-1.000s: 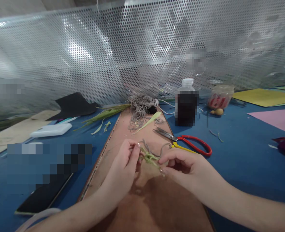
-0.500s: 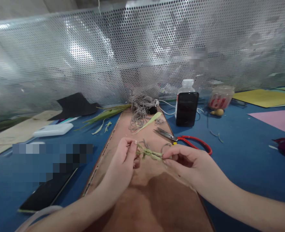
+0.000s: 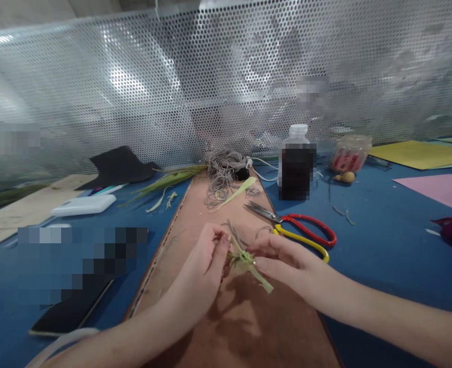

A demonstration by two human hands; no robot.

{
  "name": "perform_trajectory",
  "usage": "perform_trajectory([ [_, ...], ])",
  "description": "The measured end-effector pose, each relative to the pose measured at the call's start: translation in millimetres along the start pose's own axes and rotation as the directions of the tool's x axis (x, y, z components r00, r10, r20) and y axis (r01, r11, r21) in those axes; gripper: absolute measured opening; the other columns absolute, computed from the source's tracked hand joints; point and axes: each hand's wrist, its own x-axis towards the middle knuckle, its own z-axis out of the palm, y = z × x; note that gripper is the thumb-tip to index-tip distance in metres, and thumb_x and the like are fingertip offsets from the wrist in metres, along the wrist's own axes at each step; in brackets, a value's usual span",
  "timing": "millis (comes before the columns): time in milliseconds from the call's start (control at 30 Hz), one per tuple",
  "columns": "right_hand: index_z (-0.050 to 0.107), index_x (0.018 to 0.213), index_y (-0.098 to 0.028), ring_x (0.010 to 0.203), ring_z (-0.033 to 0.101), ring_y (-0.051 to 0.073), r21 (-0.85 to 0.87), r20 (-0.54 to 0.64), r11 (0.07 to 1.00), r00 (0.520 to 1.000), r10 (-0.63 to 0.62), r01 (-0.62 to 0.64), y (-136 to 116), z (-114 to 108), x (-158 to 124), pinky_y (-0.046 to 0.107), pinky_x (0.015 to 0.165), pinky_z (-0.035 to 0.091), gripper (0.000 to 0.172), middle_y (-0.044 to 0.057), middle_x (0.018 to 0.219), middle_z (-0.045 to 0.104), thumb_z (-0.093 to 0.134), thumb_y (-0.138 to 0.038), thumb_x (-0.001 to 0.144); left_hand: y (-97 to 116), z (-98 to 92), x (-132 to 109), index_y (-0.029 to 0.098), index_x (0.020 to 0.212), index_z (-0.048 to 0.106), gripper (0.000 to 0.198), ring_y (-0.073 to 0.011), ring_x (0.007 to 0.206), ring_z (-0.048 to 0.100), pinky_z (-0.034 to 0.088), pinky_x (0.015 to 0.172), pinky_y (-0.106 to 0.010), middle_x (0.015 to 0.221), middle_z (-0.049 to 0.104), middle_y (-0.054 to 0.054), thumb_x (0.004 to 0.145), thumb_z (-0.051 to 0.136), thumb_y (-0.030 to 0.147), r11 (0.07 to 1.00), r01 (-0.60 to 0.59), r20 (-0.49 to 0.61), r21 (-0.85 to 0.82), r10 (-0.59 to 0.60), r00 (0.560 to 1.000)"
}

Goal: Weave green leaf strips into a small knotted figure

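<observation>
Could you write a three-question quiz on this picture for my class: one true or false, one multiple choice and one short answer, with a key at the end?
1. True or false: The left hand and the right hand both have fingers on the knotted green strip.

2. Which of these lies at the far end of the brown board?
A) the pink sheet
B) the grey string
C) the clear jar

3. Short answer: What two colours are the handles of the scissors?

Key: 1. True. 2. B. 3. Red and yellow.
</observation>
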Motion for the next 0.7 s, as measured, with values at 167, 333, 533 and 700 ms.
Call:
perform_trajectory([
  [167,0.054,0.07,-0.015,0.064,0.053,0.01,0.006,0.117,0.995,0.988,0.1,-0.101,-4,-3,-1,0.025,0.067,0.04,0.02,0.0,0.065,0.058,0.055,-0.032,0.08,3,1.0,-1,0.02,0.08,0.039,0.019,-0.0074,0.047,0.038,0.033,0.045,-0.019,0.057,0.04,0.007,0.09,0.032,0.035,0.998,0.044,0.039,-0.037,-0.042,0.998],
  [333,0.049,0.071,-0.015,0.067,0.06,0.014,0.267,0.157,0.95,0.98,0.12,-0.159,-5,1,-2,0.029,0.07,0.044,0.016,0.002,0.067,0.061,0.058,-0.028,0.077,4,1.6,0,0.02,0.077,0.036,0.017,-0.0083,0.049,0.045,0.038,0.049,-0.022,0.059,0.045,0.006,0.09,0.032,0.031,0.991,0.053,0.07,-0.125,-0.045,0.997],
  [533,0.046,0.07,-0.017,0.064,0.058,0.013,0.348,0.112,0.928,0.988,0.103,-0.136,-6,0,-2,0.026,0.061,0.044,0.017,0.001,0.068,0.06,0.06,-0.025,0.076,5,-1.8,-1,0.021,0.086,0.038,0.008,-0.0119,0.059,0.052,0.042,0.059,-0.026,0.061,0.053,0.004,0.089,0.034,0.027,0.981,0.007,0.129,-0.196,0.019,0.991],
  [700,0.047,0.073,-0.017,0.053,0.049,0.008,0.148,0.041,0.987,0.997,0.06,-0.066,0,-7,1,0.022,0.053,0.04,0.02,-0.002,0.063,0.054,0.061,-0.031,0.076,10,-5.1,1,0.023,0.12,0.037,0.033,-0.0131,0.065,0.054,0.042,0.059,-0.025,0.067,0.057,0.002,0.087,0.039,0.03,0.986,0.032,0.17,-0.162,-0.004,0.985],
])
